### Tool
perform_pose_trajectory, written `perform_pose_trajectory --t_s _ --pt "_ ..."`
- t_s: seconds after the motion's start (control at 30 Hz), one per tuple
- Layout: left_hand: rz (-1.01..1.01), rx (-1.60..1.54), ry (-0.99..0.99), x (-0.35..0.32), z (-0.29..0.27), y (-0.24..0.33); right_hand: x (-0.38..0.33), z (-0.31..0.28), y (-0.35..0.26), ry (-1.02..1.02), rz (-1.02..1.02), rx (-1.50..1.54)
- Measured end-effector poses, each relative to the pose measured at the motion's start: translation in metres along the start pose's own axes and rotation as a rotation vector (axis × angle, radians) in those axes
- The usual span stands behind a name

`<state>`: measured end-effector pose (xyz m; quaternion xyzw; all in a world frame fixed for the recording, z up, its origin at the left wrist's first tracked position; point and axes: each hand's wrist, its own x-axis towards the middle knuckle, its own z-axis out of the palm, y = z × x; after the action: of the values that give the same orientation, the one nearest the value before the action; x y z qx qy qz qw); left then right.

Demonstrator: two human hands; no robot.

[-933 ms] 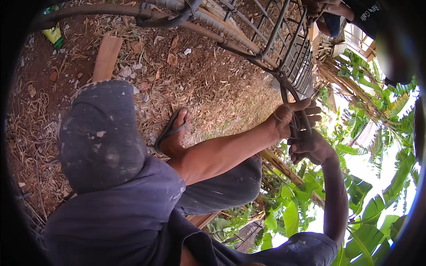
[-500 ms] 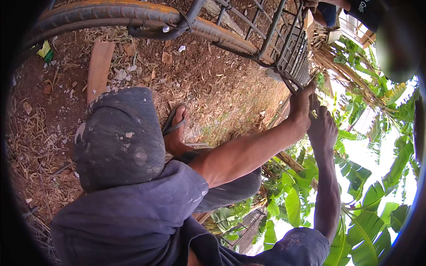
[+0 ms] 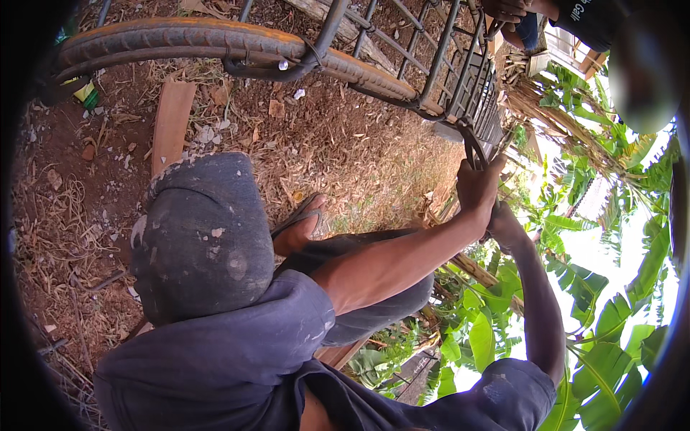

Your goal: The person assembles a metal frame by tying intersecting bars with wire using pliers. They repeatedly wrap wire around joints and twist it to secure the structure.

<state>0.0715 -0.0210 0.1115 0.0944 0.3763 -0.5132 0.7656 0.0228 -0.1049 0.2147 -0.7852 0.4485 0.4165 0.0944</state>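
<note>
A dark metal tool with two curved arms (image 3: 471, 146), by its look a pair of pincers, stands at the near end of a long rebar cage (image 3: 453, 61). My left hand (image 3: 477, 188) is closed around it, just below the curved part. Right below that, my right hand (image 3: 507, 228) is closed too, close against the left one. A dark piece shows between the hands, but what the right fingers grip is mostly hidden. The cage is made of dark bars with square stirrups, and a thick rusty ribbed bar (image 3: 180, 37) runs left from it.
Another person's hand (image 3: 506, 8) is at the far end of the cage, top right. A wooden plank (image 3: 171, 122) lies on the littered dirt beside my knee (image 3: 205, 244). Banana leaves (image 3: 596, 359) fill the right side.
Both hands have drawn down and slightly left, closer together. More of the tool's curved arms shows above my left hand. The view has shifted a little.
</note>
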Motion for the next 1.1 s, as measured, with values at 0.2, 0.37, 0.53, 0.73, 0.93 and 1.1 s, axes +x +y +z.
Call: perform_pose_trajectory --t_s 0.2,0.37,0.53,0.73,0.93,1.1 --pt "0.01 -0.301 -0.409 0.022 -0.037 0.016 -0.019 0.046 0.035 -0.267 -0.164 0.772" --pt "0.106 -0.056 -0.451 0.04 -0.05 -0.03 0.04 0.135 0.12 -0.472 -0.416 1.295" --pt "0.983 0.612 -0.225 0.087 -0.083 -0.06 0.086 0.193 0.094 -0.022 -0.545 1.204" --pt "1.211 1.524 -0.355 0.118 -0.118 -0.071 0.138 0.259 0.095 0.069 -0.409 1.209" --pt "1.016 1.961 -0.136 0.163 -0.145 -0.034 0.174 0.266 0.141 -0.534 -0.655 1.656" --pt "0.275 1.003 -0.218 0.157 -0.136 -0.018 0.247 0.284 0.177 0.399 -0.303 1.103"
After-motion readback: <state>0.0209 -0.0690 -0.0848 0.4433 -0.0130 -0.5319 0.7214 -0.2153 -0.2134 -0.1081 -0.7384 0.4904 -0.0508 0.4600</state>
